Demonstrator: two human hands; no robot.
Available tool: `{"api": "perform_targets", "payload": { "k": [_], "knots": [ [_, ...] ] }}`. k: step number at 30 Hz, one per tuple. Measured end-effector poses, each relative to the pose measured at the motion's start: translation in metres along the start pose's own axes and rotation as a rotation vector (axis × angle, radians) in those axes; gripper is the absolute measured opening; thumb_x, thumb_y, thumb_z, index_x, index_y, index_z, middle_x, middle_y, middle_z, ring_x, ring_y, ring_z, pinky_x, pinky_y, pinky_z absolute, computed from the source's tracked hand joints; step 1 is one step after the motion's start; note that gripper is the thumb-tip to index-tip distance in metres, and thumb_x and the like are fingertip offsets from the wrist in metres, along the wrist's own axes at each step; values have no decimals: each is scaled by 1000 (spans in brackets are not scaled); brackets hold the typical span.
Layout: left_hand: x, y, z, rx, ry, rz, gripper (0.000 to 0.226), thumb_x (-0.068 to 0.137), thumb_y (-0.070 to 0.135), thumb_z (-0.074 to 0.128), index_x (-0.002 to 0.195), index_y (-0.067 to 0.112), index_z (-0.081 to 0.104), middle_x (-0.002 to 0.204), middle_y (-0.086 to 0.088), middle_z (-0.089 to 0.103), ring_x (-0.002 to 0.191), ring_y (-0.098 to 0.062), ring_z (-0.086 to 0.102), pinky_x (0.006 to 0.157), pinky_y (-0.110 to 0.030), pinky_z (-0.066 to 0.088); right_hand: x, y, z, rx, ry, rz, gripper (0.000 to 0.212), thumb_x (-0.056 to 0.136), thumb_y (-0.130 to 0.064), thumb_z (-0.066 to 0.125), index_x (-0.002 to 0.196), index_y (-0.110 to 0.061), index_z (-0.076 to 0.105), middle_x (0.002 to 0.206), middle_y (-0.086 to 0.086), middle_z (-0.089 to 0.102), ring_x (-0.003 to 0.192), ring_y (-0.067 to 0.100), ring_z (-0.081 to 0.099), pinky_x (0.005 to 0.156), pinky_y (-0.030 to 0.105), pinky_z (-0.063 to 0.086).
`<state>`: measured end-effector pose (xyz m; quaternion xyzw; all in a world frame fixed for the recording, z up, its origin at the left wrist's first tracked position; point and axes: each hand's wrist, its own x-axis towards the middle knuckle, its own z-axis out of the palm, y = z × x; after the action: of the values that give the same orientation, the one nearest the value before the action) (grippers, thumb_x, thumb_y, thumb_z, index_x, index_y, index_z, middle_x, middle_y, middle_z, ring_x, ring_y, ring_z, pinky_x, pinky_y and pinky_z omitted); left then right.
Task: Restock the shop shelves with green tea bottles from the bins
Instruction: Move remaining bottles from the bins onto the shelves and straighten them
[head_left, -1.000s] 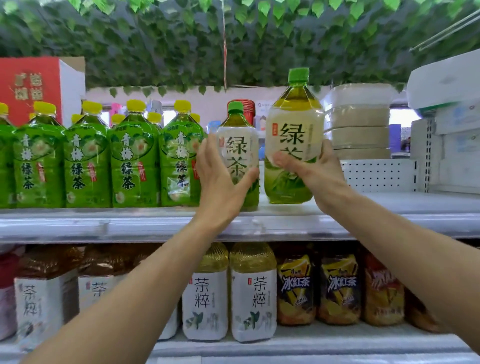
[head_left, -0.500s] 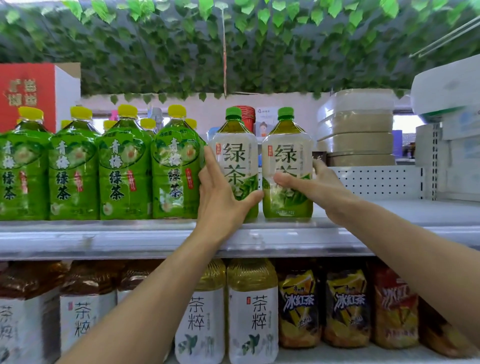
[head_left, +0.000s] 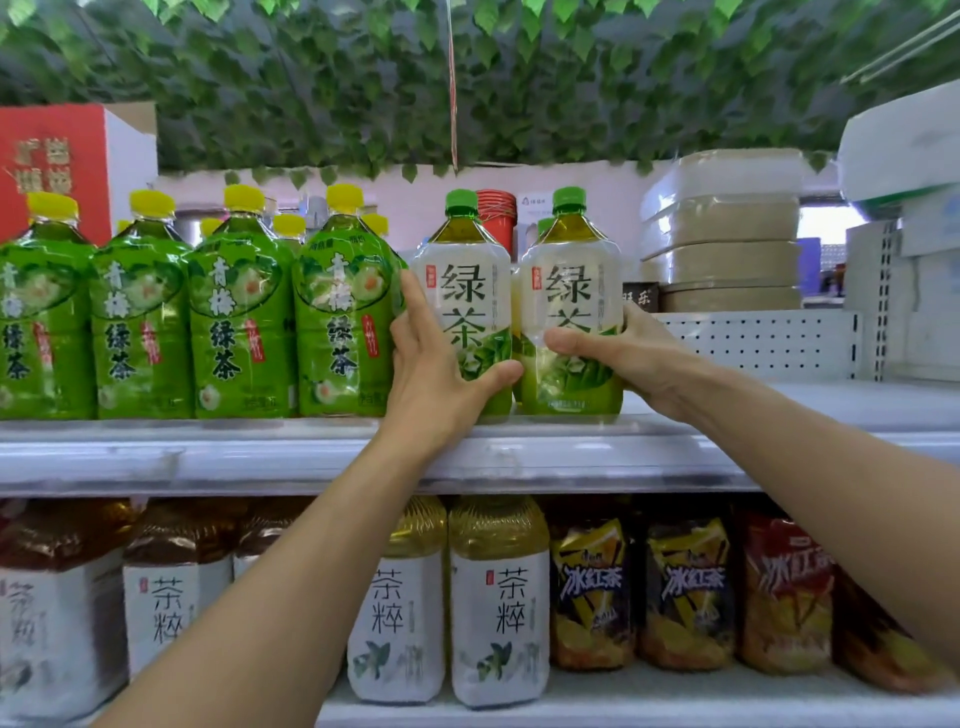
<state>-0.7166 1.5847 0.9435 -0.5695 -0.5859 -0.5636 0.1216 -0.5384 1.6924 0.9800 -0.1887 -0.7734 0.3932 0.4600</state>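
Two green tea bottles with green caps and white labels stand side by side on the upper shelf (head_left: 727, 457). My left hand (head_left: 436, 374) grips the left bottle (head_left: 465, 291) low down, thumb across its front. My right hand (head_left: 628, 358) grips the right bottle (head_left: 571, 291) from its right side, thumb on the front. Both bottles are upright with their bases on the shelf. A third green cap shows just behind them.
A row of green-labelled, yellow-capped plum tea bottles (head_left: 239, 332) fills the shelf left of my hands. Bare shelf lies to the right, with stacked boxes (head_left: 722, 234) behind. The lower shelf (head_left: 623, 701) holds white-labelled tea and iced tea bottles. Leaf garland hangs overhead.
The right bottle came down from the air onto the shelf beside the left one. Both hands stayed on their bottles and the pair now stands close together.
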Motion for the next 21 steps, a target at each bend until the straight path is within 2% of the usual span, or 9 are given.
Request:
{"api": "perform_targets", "payload": {
  "k": [5, 8, 11, 14, 16, 18, 21],
  "knots": [
    [-4, 0, -1, 33, 15, -7, 133, 78, 51, 79, 152, 31, -30, 161, -1, 6, 148, -20, 23, 106, -26, 20, -1, 5, 4, -87, 46, -32, 76, 59, -52, 89, 123, -21, 63, 106, -2, 75, 101, 16, 71, 97, 44, 54],
    [-9, 4, -1, 93, 29, -12, 131, 78, 55, 76, 153, 28, -28, 162, -4, 7, 148, -22, 24, 105, -27, 21, -3, 5, 6, -166, 124, -29, 103, 50, -66, 84, 134, -16, 49, 114, -2, 70, 104, 16, 68, 99, 42, 53],
    [-13, 12, 1, 167, 60, -7, 127, 81, 53, 74, 156, 20, -24, 162, -11, 9, 149, -25, 21, 110, -28, 21, -5, 1, 5, -205, 94, 1, 102, 60, -62, 84, 139, -14, 40, 122, -1, 66, 112, 18, 63, 104, 44, 49],
    [-20, 22, 0, 245, 68, -25, 119, 86, 50, 71, 157, 15, -18, 162, -15, 9, 150, -27, 16, 120, -37, 19, -14, -5, 3, -305, 53, 43, 93, 73, -54, 81, 143, -14, 34, 128, -2, 60, 118, 18, 57, 104, 40, 45],
    [-35, 29, -1, 295, 68, -21, 110, 89, 50, 68, 159, 17, -11, 164, -14, 8, 151, -27, 11, 122, -40, 16, -32, -5, 4, -449, 101, -28, 87, 80, -51, 76, 145, -16, 31, 135, 1, 53, 124, 20, 50, 107, 41, 41],
    [-59, 35, -3, 364, 66, 27, 103, 89, 52, 66, 160, 20, -2, 165, -9, 9, 152, -23, 8, 123, -40, 13, -64, -1, 5, -598, 168, -156, 86, 85, -50, 71, 150, -18, 24, 148, 6, 40, 135, 24, 37, 114, 41, 31],
    [-103, 44, -6, 451, 65, 102, 87, 91, 54, 61, 159, 22, 19, 163, -5, 23, 150, -22, 17, 124, -46, 18, -123, 8, 3, -834, 222, -319, 82, 88, -51, 64, 153, -18, 26, 156, 7, 31, 141, 26, 30, 115, 41, 26]
  ]
}}
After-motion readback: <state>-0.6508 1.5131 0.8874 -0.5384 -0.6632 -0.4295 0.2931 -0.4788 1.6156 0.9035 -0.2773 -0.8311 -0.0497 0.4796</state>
